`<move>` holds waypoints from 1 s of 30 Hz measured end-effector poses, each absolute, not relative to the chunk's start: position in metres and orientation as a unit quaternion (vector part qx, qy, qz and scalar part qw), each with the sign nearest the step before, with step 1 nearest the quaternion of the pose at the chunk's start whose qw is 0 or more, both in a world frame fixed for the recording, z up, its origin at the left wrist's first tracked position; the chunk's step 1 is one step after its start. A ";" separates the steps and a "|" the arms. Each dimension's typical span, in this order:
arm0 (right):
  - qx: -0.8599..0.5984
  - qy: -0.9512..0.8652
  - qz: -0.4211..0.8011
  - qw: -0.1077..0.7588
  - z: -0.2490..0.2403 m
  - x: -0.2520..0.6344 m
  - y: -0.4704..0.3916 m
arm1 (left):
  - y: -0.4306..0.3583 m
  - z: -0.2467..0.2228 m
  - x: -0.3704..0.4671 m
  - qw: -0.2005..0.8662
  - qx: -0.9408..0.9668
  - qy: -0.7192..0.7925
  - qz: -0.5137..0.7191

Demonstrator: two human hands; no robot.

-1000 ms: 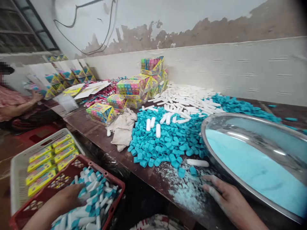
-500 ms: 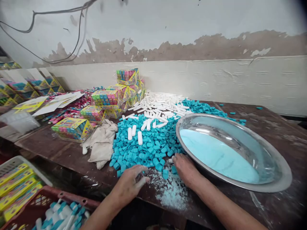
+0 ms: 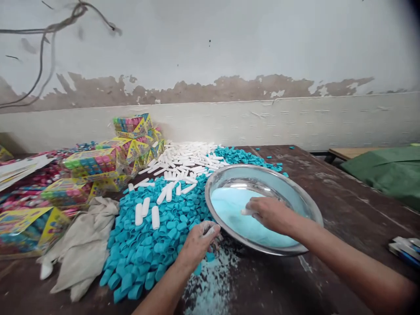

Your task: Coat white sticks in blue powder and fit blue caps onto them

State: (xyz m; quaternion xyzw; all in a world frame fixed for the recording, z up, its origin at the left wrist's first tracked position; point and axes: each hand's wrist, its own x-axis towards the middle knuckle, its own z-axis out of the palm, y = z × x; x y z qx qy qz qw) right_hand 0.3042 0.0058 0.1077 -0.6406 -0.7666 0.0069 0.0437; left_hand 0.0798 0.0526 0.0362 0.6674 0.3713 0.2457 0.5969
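Note:
A wide metal basin (image 3: 315,218) stands on the dark table, with light blue powder (image 3: 226,201) inside. Over the powder is my right hand (image 3: 271,214), its fingers closed on a small white piece (image 3: 246,211) that is partly hidden. My left hand (image 3: 201,240) is beside the basin's near left rim, fingers curled; whether it holds anything is unclear. A heap of blue caps (image 3: 167,232) lies left of the basin, with a few white tubes (image 3: 155,217) on top. Behind it is a pile of white tubes (image 3: 183,153). Spilled powder (image 3: 210,288) covers the table below my left hand.
A beige cloth (image 3: 82,249) lies left of the caps. Clear packs of coloured markers (image 3: 92,162) are stacked at the left, beside loose pink and blue markers (image 3: 19,192). Green fabric (image 3: 387,170) is at the far right, with a small object (image 3: 405,249) near the right edge.
The view has turned right. My right hand has moved from the table beside the caps to inside the basin, over the powder. My left hand is now nearer the basin's rim, its fingers more curled.

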 end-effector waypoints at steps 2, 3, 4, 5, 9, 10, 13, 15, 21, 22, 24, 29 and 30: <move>-0.629 -0.777 0.036 0.002 0.096 0.309 0.023 | 0.057 0.033 0.093 0.625 0.630 0.385 0.251; -0.628 -0.777 0.046 -0.003 0.089 0.309 0.029 | 0.059 0.032 0.097 0.634 0.617 0.391 0.254; -0.631 -0.774 0.052 0.001 0.082 0.307 0.034 | 0.060 0.032 0.100 0.639 0.609 0.394 0.257; -0.635 -0.770 0.056 0.010 0.076 0.304 0.036 | 0.060 0.031 0.102 0.643 0.604 0.394 0.259; -0.640 -0.762 0.092 0.041 0.058 0.292 0.037 | 0.059 0.029 0.103 0.652 0.595 0.388 0.263; -0.633 -0.765 0.111 0.045 0.055 0.290 0.037 | 0.059 0.028 0.103 0.653 0.594 0.389 0.264; -0.590 -0.782 0.195 0.050 0.052 0.290 0.043 | 0.059 0.026 0.102 0.655 0.591 0.386 0.270; -0.556 -0.787 0.261 0.050 0.054 0.295 0.049 | 0.059 0.025 0.102 0.653 0.592 0.383 0.276; -0.507 -0.784 0.355 0.034 0.068 0.317 0.054 | 0.059 0.023 0.102 0.654 0.586 0.383 0.287; -0.513 -0.785 0.346 0.029 0.070 0.320 0.053 | 0.058 0.023 0.102 0.656 0.585 0.382 0.286; -0.538 -0.785 0.306 0.019 0.072 0.324 0.052 | 0.058 0.023 0.102 0.656 0.585 0.383 0.285; -0.609 -0.769 0.194 -0.002 0.058 0.313 0.053 | 0.059 0.023 0.103 0.650 0.591 0.382 0.286; -0.614 -0.767 0.188 -0.006 0.054 0.308 0.053 | 0.059 0.023 0.103 0.650 0.591 0.382 0.287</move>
